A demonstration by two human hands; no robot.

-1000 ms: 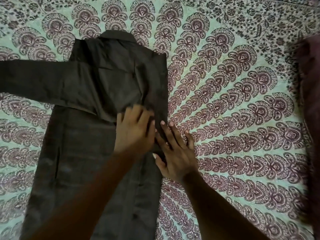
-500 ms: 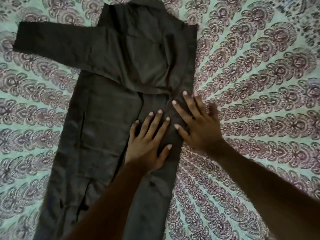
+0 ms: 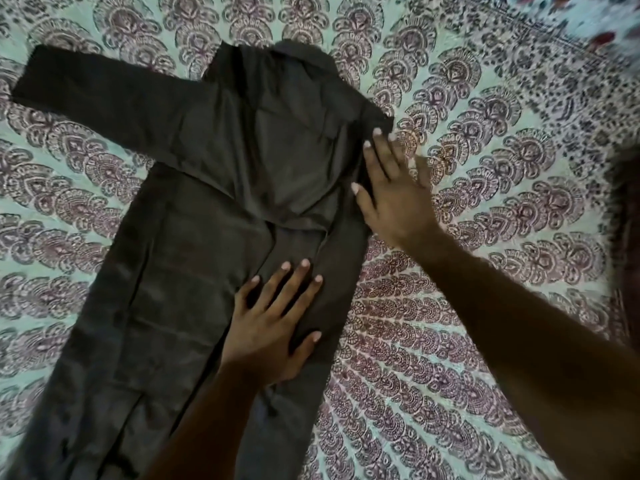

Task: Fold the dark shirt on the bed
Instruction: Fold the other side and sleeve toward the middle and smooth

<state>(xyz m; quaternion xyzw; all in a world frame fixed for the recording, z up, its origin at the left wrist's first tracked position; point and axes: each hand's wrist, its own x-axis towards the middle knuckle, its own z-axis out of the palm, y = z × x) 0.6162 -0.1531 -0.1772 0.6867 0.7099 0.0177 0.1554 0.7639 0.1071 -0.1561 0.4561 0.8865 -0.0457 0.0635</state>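
Note:
The dark shirt (image 3: 194, 258) lies flat on the bed, collar away from me and hem toward me. Its right side is folded inward over the body, and one long sleeve stretches out to the upper left. My left hand (image 3: 273, 323) presses flat on the folded strip near the shirt's middle, fingers spread. My right hand (image 3: 391, 188) lies flat with straight fingers along the shirt's folded right edge, near the shoulder, partly on the bedsheet.
The bed is covered by a pale green sheet (image 3: 485, 306) with maroon fan patterns. A dark maroon cloth (image 3: 623, 209) shows at the right edge. Bare sheet lies to the right of the shirt.
My right hand has slid up along the folded right edge toward the shoulder. My left hand stays pressed on the folded strip. The camera view has shifted, showing more of the shirt.

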